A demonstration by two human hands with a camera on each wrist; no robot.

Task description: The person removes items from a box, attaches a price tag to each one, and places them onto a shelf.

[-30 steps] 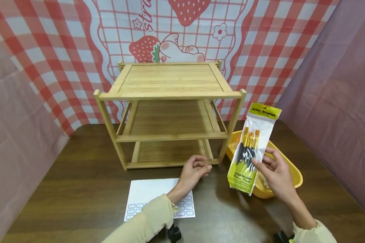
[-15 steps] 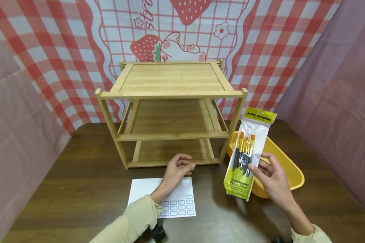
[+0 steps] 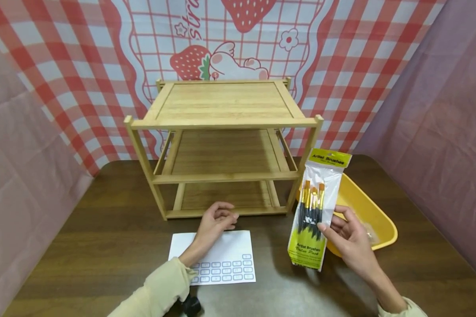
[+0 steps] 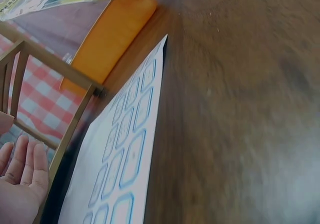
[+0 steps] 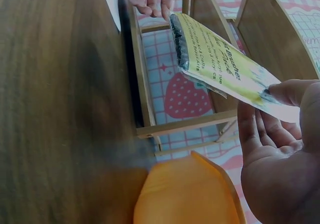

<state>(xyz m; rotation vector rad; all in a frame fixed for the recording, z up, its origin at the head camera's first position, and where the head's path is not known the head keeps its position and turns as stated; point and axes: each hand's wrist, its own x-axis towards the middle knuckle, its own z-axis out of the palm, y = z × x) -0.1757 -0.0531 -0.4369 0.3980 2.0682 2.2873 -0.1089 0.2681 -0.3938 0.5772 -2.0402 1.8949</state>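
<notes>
Yellow and clear pack: a packet of artist brushes (image 3: 316, 211), yellow header card on top, yellow card at the bottom, black handles and orange bristles showing through the clear middle. It is held upright above the desk, in front of the yellow tub and just right of the rack's front right post.
Right hand (image 3: 351, 244): its grip is closed on the packet, thumb on the front and fingers behind, pinching it at the right edge about halfway up. The right wrist view shows the thumb tip pressed on the packet (image 5: 225, 68).
Left hand (image 3: 214, 222): fingers loosely curled, holding nothing. It rests at the far edge of the label sheet, just in front of the rack's bottom shelf. In the left wrist view the fingers (image 4: 22, 159) lie relaxed beside the rack's lower rail.
Label sheet (image 3: 226, 259): white paper flat on the desk, with rows of small blue-outlined labels across its near half.
Rack (image 3: 222, 127): light wooden, three shelves, standing at the back of the desk.
Tub (image 3: 374, 215): yellow plastic, sitting on the desk to the right of the rack, behind the packet; what lies inside is too unclear to name.
Desk (image 3: 103, 220): dark brown wood grain.
Backdrop (image 3: 341, 53): red and white checked cloth with a strawberry print, behind the rack.
</notes>
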